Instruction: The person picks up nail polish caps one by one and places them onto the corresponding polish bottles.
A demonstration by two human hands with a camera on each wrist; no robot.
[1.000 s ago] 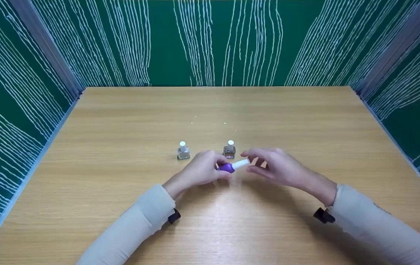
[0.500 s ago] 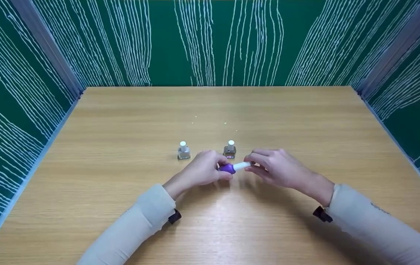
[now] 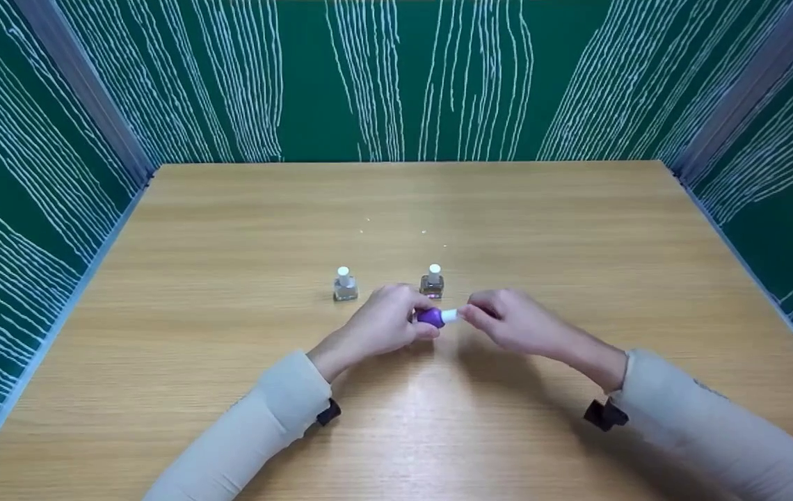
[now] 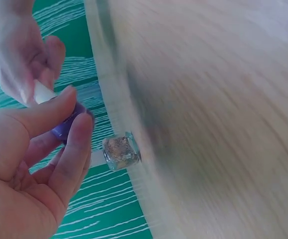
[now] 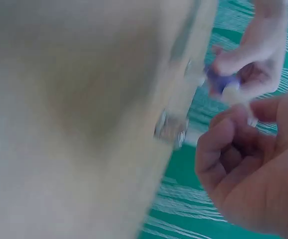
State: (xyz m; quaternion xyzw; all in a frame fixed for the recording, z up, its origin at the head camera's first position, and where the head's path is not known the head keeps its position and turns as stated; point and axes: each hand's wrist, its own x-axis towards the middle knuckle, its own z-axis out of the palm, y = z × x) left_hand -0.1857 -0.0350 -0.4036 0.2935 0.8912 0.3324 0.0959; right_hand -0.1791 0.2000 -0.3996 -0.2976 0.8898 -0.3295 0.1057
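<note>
Between both hands a purple nail polish bottle (image 3: 430, 318) lies tilted sideways, its white cap (image 3: 449, 316) pointing right. My left hand (image 3: 386, 319) holds the purple body between thumb and fingers, as the left wrist view also shows. The thumb and fingers of my right hand (image 3: 518, 321) pinch the cap's end. Just behind the hands stands a nail polish bottle with a glittery dark body (image 3: 432, 286) and white cap. To its left, a clear or pale nail polish bottle (image 3: 346, 289) stands upright, also white-capped.
The wooden table (image 3: 229, 229) runs back to a green wall (image 3: 410, 83) with white wavy lines. Several tiny white specks lie on the table behind the bottles. Green side panels border the table left and right.
My right hand, earlier with spread fingers beside the white cap, has come onto it and now pinches its end. My left hand keeps its hold on the purple bottle, nearly still.
</note>
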